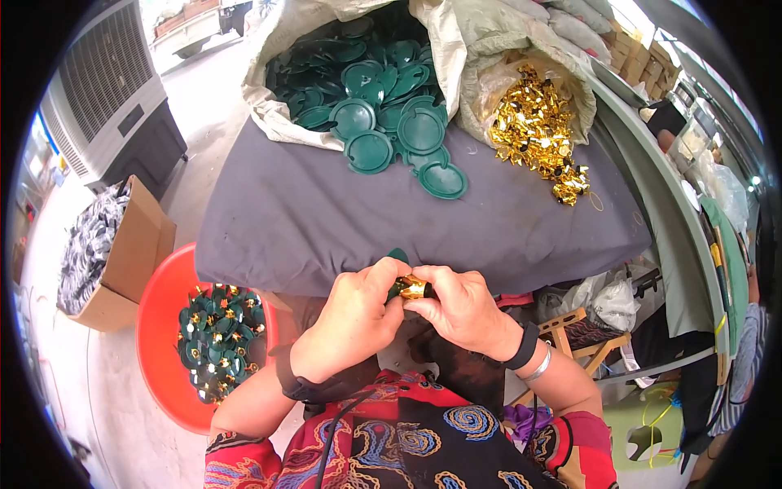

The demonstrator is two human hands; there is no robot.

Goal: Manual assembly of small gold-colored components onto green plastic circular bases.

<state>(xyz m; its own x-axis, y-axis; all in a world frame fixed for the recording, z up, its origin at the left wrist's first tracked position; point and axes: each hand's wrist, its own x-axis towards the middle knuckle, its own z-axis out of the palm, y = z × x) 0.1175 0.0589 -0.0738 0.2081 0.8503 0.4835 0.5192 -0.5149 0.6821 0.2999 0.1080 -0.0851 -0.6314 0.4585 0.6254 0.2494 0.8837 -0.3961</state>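
Holding: my left hand (352, 319) and right hand (462, 308) meet at the lower middle of the frame, both grips closed around one gold foil piece (413, 287) with a green disc (398, 255) peeking out behind it.
Tabletop: I see a grey cloth (326, 220) spread just above my hands.
Upper middle: a sack of green discs (375, 81) spills onto the cloth.
Upper right: a bag of gold foil pieces (533, 122) lies open.
Lower left: a red tub (159, 326) holds finished green-and-gold parts.
Far left: a cardboard box (134, 253).
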